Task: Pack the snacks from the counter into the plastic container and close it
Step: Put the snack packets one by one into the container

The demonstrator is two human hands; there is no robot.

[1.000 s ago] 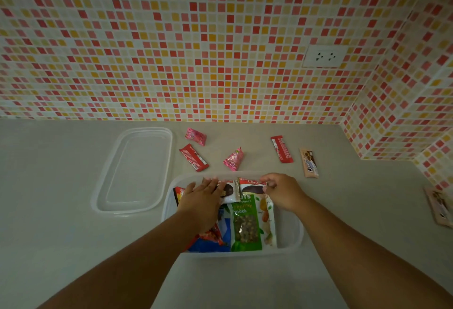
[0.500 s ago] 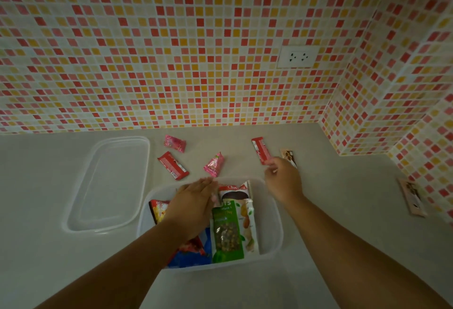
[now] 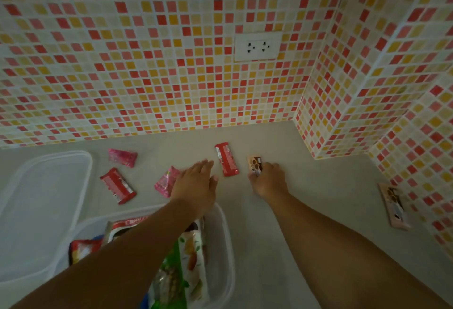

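Observation:
The clear plastic container point(image 3: 226, 242) stands at the bottom centre, holding several snack packs, among them a green pouch point(image 3: 181, 274). Its lid point(image 3: 44, 200) lies flat to the left. On the counter beyond lie two pink wrappers point(image 3: 122, 157) point(image 3: 164, 182) and two red bars point(image 3: 117, 185) point(image 3: 226, 159). My left hand point(image 3: 196, 182) reaches flat over the counter between the nearer pink wrapper and the right red bar, fingers straight. My right hand point(image 3: 268, 181) pinches a small beige biscuit pack point(image 3: 255, 164).
A second beige snack pack point(image 3: 394, 205) lies far right by the tiled side wall. A mosaic tile wall with a white socket point(image 3: 257, 46) backs the counter. The wall juts out at the right corner point(image 3: 318, 137).
My left hand left the container and moved forward onto the counter. My right hand reached further and took hold of the beige pack. The camera moved closer and tilted.

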